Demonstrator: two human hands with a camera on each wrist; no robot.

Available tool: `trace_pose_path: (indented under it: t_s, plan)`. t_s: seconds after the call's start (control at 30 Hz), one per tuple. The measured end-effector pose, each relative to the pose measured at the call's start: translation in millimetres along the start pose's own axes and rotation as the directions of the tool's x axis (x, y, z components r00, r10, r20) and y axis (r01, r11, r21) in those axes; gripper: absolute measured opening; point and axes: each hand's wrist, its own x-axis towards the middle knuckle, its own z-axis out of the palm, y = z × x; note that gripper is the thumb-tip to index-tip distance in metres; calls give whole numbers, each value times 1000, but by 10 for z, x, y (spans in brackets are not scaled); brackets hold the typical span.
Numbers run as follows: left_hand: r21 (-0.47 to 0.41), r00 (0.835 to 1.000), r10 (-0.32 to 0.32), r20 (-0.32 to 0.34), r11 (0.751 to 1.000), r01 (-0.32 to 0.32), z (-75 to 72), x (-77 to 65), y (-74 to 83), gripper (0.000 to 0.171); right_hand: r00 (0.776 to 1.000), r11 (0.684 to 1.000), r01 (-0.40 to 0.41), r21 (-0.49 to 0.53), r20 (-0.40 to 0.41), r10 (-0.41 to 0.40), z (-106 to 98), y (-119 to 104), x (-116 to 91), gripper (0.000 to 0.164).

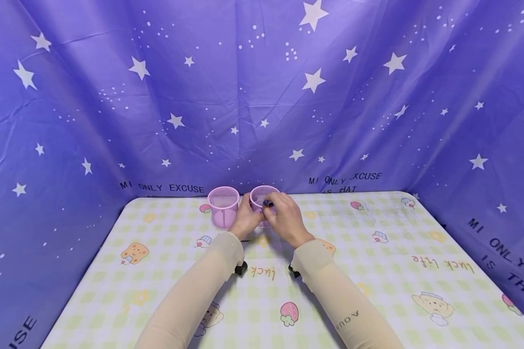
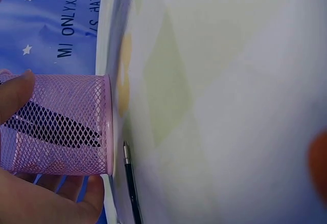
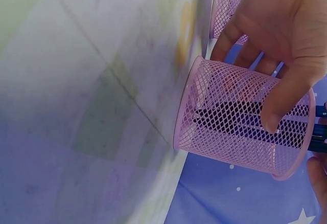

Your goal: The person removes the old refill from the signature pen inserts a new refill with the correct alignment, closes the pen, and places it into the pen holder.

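Two pink mesh pen holders stand side by side near the table's back edge. My left hand [image 1: 246, 218] grips the right pen holder [image 3: 230, 116], with the thumb on its near side and the fingers round behind. Several dark pens [image 3: 318, 129] stand in that holder, showing through the mesh, tips down. Above its rim my right hand [image 1: 286, 218] pinches the upper ends of the pens; its fingers partly hide them. The left pen holder [image 1: 223, 213] stands just beside my left hand. A dark pen [image 2: 132, 188] with a silver tip lies on the table close to the gripped holder.
A checked cloth [image 1: 157, 300] with cartoon prints covers the table. Blue curtain [image 1: 262, 87] with white stars hangs right behind the table and along both sides.
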Motion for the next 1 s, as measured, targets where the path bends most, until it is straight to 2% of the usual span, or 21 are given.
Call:
trace_pose_path:
  t_s: [0.2,0.57,1.0]
  plan:
    - [23,1000,-4,6,1000,4,-17,-2,24,76,999,1000,-16,-13,28,16,3,-1,12,15]
    - [11,1000,3,7,1000,-3,-28,9,27,76,999,1000,1,-25,35,0,-3,-5,40,11]
    - [12,1000,-2,10,1000,2,-31,-16,55,76,997,998,-21,-56,68,25,32,9,28,12]
